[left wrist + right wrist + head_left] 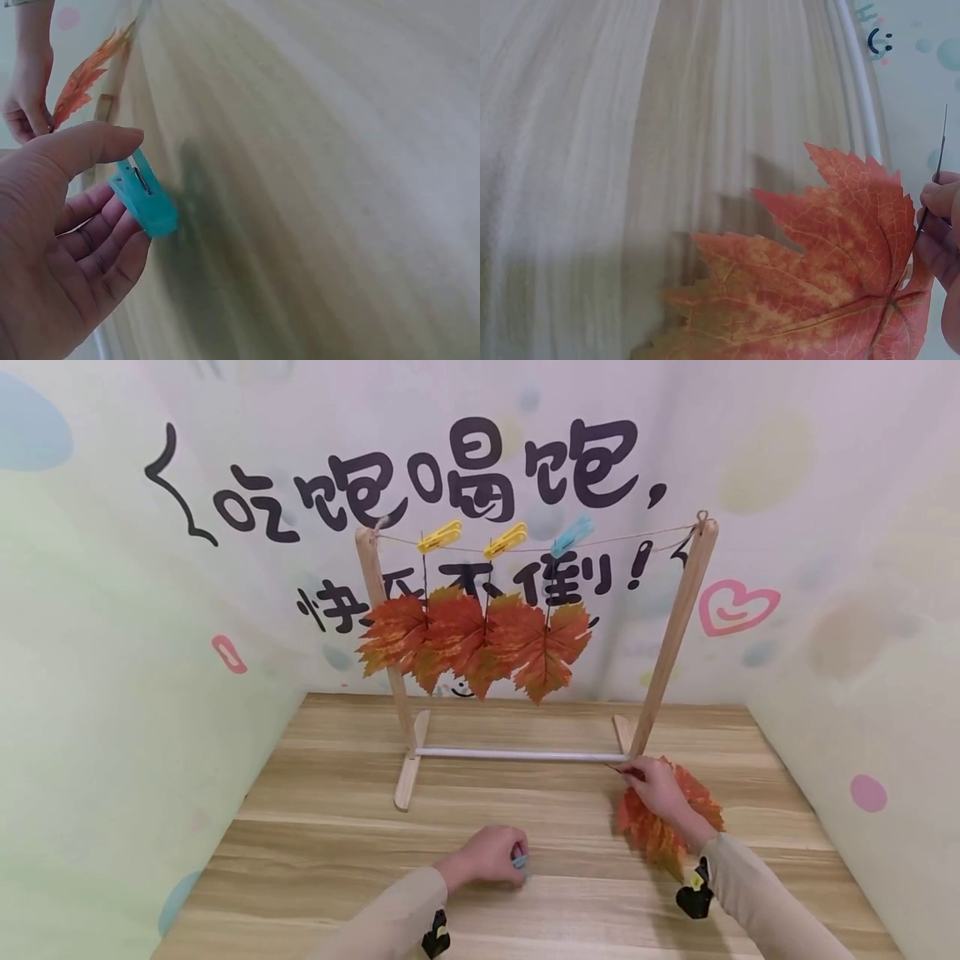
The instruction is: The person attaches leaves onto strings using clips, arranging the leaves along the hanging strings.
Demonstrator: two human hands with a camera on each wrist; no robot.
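Note:
My left hand pinches a turquoise clothespin between thumb and fingers, low over the front middle of the table. By its dark, thin stem, my right hand holds an orange-red artificial maple leaf. That leaf hangs below and behind the hand, beside the right foot of a wooden stand. Along the twine between the posts hang several similar leaves, clipped by their stems with two yellow clothespins and one blue clothespin.
A white rod joins the stand's two feet near the table's back. The wood-grain table meets a printed wall behind and on both sides. Each wrist wears a small black device.

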